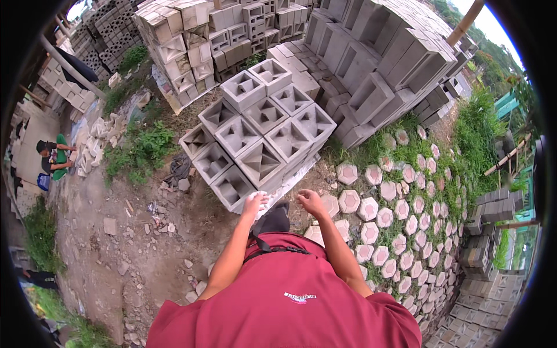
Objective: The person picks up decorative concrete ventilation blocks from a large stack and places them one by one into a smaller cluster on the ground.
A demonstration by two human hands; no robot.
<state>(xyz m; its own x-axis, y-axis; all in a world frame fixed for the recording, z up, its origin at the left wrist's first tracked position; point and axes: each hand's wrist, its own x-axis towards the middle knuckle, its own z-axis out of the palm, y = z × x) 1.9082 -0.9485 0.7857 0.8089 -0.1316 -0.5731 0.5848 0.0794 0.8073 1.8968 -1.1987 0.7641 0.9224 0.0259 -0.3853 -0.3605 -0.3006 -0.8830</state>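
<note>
In front of me stands a stack of grey concrete blocks [262,163] with square, pyramid-like hollows. Two more blocks [242,90] sit on top at its far side. My left hand [253,205] is beside the stack's near corner, its fingers closed on a crumpled white piece [264,199] that looks like cloth. Whether that hand also touches the block is unclear. To the right, my right hand [312,202] hangs in the air with loosely bent fingers, holding nothing. A pale sheet [296,177] shows under the stack's near right edge.
Tall block stacks [383,64] rise behind on the right, with another stack [184,52] at the back left. Hexagonal pavers [384,217] lie in grass on the right. Rubble [110,226] litters the dirt at left. Another person [55,156] crouches at the far left.
</note>
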